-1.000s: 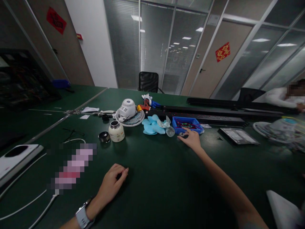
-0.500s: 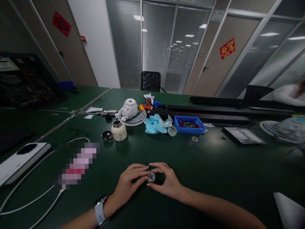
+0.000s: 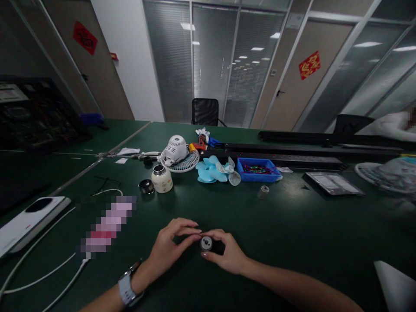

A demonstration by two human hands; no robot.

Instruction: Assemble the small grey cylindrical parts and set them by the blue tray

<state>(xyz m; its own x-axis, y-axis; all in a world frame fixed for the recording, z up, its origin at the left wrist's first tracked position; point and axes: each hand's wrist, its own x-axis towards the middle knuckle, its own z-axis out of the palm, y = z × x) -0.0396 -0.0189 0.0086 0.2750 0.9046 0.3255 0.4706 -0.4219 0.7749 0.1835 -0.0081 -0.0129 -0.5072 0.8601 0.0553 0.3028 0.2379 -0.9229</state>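
Observation:
A small motor [image 3: 206,244], a short metal cylinder with a round end face, stands on the dark green table in front of me. My right hand [image 3: 231,255] has it between thumb and forefinger, thumb at the near side. On its left is my left hand [image 3: 173,240], fingers stretched and apart, the tips close to the motor's upper left edge. Whether those tips touch it I cannot tell. A second small metal cylinder [image 3: 263,192] of similar look stands farther off to the right.
Beyond the hands are light-blue fan blades [image 3: 212,169], a blue tray [image 3: 258,170] of wires, a white fan housing [image 3: 176,149] and a cream bottle [image 3: 162,180] beside its dark lid [image 3: 146,186]. A white device [image 3: 32,223] and cables lie left. A person's sleeve [image 3: 386,125] shows far right.
The left hand has drawn back slightly to the left, and its fingers have come off the motor's top, so the end face shows. The right hand keeps its hold.

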